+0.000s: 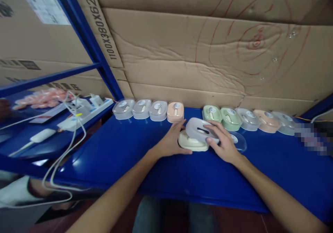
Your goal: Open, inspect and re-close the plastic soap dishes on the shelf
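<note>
In the head view my left hand (171,141) is wrapped around the left side of a cream rounded box base (192,145) on the blue table. My right hand (225,143) grips a pale grey cover (194,127) with a dark oblong slot, thumb at the near edge and fingers over the top. The cover sits tilted over the base, partly overlapping it. Just right of my right hand, a clear plastic lid (241,143) with a round label lies on the table, partly hidden by that hand.
Along the cardboard wall (161,45) stand several lidded boxes: grey (123,110), peach (175,113) and green (231,119). At left are a power strip (78,120), white cables (75,142), a charger (43,135) and pinkish wrapped pieces (47,98). Another person's pale sleeve (15,193) shows lower left.
</note>
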Motion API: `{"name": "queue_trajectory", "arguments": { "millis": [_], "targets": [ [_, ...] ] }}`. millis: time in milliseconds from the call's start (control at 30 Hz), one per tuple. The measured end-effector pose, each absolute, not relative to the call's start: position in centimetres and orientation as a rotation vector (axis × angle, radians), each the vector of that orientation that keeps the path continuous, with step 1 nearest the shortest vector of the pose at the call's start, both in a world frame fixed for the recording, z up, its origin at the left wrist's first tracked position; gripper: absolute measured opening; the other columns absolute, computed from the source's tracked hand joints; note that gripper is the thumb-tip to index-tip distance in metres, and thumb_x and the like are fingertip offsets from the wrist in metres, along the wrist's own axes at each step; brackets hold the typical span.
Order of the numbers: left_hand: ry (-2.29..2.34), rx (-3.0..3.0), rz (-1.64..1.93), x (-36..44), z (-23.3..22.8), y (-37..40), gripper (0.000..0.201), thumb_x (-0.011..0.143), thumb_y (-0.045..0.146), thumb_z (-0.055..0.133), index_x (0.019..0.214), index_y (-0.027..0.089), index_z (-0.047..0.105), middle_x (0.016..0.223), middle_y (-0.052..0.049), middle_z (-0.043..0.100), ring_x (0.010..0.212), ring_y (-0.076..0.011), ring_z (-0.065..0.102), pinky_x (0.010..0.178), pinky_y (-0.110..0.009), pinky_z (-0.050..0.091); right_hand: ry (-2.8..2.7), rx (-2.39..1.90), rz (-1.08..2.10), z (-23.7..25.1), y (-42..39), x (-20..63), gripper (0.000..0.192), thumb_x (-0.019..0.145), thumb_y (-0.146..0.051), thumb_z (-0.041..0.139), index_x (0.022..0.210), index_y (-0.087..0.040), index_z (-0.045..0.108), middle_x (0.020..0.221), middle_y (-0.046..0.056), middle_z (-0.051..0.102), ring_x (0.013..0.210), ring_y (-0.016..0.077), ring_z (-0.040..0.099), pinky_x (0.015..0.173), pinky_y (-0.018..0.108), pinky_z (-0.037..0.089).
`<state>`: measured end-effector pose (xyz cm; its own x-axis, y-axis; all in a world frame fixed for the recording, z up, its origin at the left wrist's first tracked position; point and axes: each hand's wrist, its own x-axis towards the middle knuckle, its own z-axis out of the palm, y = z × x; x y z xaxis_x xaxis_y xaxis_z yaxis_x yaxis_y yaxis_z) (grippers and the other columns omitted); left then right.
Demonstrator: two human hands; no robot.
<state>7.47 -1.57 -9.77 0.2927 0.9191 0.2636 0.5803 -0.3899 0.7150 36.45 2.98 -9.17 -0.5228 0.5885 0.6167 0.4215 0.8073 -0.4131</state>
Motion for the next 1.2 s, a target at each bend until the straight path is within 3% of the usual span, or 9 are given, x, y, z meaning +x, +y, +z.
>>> {"name": "queue_trajectory", "arguments": {
  "millis": [400,700,900,1200],
  "targets": [
    [1.316,2.086,0.956,7.2,-8.9,-0.5,0.133,0.061,0.061,0.101,0.169,0.022,0.034,0.167,-0.021,0.045,0.152,-0.0455,0.047,0.129,-0.067,0.034,-2.132,-0.71,0.256,-8.2,4.0,35.2,0.045,0.108,-0.055,0.057,0.141,-0.025,0.065,0.147,0.017,0.063,0.14,0.0358,0.061,0.119,0.06,0.05],
    [1.305,2.184,0.878,6.9,-8.2,-0.8,0.117,0.066,0.064,0.098,0.162,0.024,0.046,0.151,-0.017,0.061,0.149,-0.0443,0.05,0.126,-0.065,0.037,-2.1,-0.701,0.252,-7.4,5.1,35.9,0.045,0.108,-0.057,0.055,0.138,-0.026,0.067,0.14,0.015,0.067,0.136,0.0356,0.064,0.117,0.061,0.051],
    [1.371,2.228,0.793,5.0,-8.2,-0.3,0.106,0.066,0.07,0.095,0.154,0.025,0.056,0.164,-0.015,0.053,0.155,-0.0443,0.044,0.131,-0.063,0.032,-2.148,-0.583,0.264,-6.8,4.4,36.0,0.041,0.105,-0.051,0.065,0.138,-0.026,0.064,0.134,0.014,0.069,0.13,0.035,0.066,0.111,0.058,0.054],
    [1.38,2.214,0.701,1.1,-7.0,0.0,0.102,0.068,0.062,0.096,0.155,0.026,0.056,0.162,-0.015,0.057,0.152,-0.0446,0.049,0.128,-0.063,0.037,-2.495,-0.359,0.423,-6.4,0.6,33.8,0.064,0.091,-0.057,0.081,0.142,-0.025,0.059,0.134,0.015,0.064,0.125,0.0348,0.066,0.104,0.052,0.06]
  ]
}}
